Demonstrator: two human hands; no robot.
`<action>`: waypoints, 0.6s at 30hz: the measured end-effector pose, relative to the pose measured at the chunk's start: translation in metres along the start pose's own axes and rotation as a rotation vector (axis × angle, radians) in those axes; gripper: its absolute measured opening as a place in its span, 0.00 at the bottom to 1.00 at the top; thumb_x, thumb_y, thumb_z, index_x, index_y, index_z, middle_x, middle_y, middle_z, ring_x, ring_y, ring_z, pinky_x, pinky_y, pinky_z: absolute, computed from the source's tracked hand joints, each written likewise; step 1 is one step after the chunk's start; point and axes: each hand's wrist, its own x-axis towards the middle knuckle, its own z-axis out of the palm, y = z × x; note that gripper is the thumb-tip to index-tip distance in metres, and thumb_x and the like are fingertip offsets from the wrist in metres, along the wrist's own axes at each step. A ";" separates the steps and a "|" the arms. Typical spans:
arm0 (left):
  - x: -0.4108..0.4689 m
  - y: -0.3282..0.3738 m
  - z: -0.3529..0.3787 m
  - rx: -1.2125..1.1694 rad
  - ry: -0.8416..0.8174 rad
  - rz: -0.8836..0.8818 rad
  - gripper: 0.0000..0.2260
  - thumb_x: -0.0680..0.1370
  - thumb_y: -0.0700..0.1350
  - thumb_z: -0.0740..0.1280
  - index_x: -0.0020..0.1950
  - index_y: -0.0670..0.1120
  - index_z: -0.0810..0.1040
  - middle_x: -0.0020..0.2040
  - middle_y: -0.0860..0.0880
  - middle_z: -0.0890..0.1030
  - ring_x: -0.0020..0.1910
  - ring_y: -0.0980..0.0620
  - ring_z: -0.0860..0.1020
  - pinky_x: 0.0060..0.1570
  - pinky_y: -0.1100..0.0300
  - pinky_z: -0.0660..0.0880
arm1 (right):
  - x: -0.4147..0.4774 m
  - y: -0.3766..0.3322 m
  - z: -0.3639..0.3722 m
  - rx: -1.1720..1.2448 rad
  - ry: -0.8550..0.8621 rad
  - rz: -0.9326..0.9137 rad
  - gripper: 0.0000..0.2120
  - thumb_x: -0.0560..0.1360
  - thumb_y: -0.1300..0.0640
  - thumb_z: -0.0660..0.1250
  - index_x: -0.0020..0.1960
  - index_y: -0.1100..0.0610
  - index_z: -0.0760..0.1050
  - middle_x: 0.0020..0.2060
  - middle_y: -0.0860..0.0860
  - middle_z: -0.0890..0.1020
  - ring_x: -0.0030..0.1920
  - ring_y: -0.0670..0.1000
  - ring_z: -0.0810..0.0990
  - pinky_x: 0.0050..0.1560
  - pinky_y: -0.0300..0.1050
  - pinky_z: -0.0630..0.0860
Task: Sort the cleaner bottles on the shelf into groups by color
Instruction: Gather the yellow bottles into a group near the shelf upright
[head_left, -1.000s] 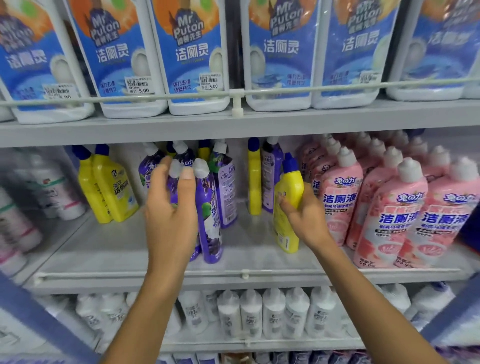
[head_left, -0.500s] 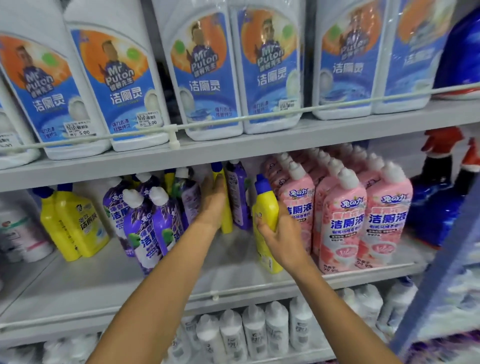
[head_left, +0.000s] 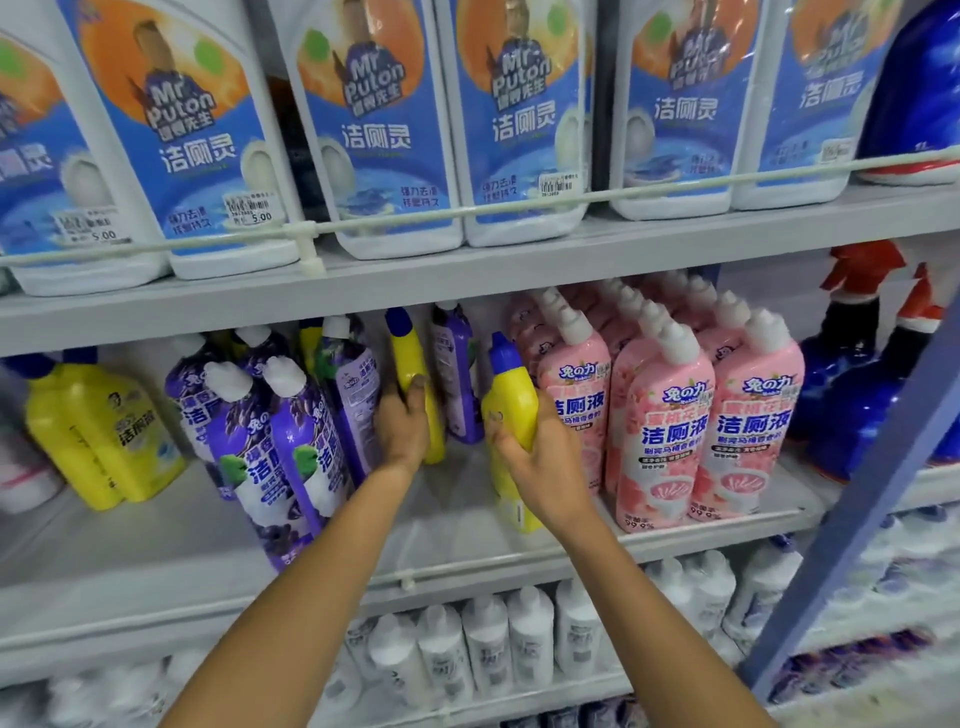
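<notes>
A second back the left hand (head_left: 402, 426) was on the purple ones and half a second ago it was only reaching in. Now it's wrapped round the slim yellow plastic bottle (head_left: 408, 371) with a blue cap, standing upright at the back of the grey metal middle shelf (head_left: 156, 551). The right hand (head_left: 543, 465) hasn't let go of the front yellow plastic bottle (head_left: 511, 410), also blue-capped. Its fingers are curled round the body, and the bottle's base is down near the shelf's front edge. That puts it at 3 o'clock from the left hand, right up against the pink lot.

The pink plastic bottles (head_left: 665, 431) with white caps read 兔の力 and 洁厕液, with 99.9% at the bottom. At 9 o'clock from the left hand the purple plastic bottles (head_left: 291, 447) with white caps lean over, showing the same 兔の力 logo. Further out at 9 o'clock there's a pair of squat yellow plastic bottles (head_left: 98, 431), label too blurry for me.

Up at 12 o'clock, the big white plastic jugs (head_left: 208, 130) say "Mr Puton" and 洁厕灵, with a price sticker (head_left: 254, 210) reading 5.00. Far out at 3 o'clock stand dark blue spray bottles (head_left: 852, 374) with red triggers. At 6 o'clock, one shelf down, are small white plastic bottles (head_left: 488, 644), unreadable.
</notes>
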 end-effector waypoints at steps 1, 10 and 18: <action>-0.009 -0.001 -0.003 -0.010 0.001 0.001 0.24 0.84 0.57 0.60 0.64 0.37 0.76 0.58 0.32 0.81 0.57 0.34 0.80 0.54 0.48 0.74 | 0.000 0.000 0.000 0.000 -0.002 0.001 0.22 0.78 0.51 0.71 0.68 0.59 0.72 0.32 0.39 0.73 0.31 0.37 0.72 0.34 0.34 0.63; -0.074 -0.012 -0.016 0.031 -0.068 0.102 0.22 0.80 0.56 0.69 0.67 0.46 0.68 0.60 0.44 0.79 0.61 0.43 0.77 0.59 0.49 0.74 | -0.011 0.010 0.008 0.097 -0.027 0.091 0.18 0.73 0.48 0.74 0.60 0.51 0.77 0.45 0.44 0.84 0.46 0.44 0.83 0.50 0.47 0.80; -0.096 0.003 -0.071 -0.252 -0.055 0.151 0.14 0.79 0.48 0.71 0.62 0.49 0.76 0.48 0.52 0.84 0.49 0.48 0.83 0.51 0.61 0.80 | -0.030 -0.017 0.005 0.186 -0.050 0.093 0.13 0.73 0.52 0.78 0.54 0.49 0.79 0.45 0.49 0.85 0.44 0.50 0.83 0.46 0.53 0.80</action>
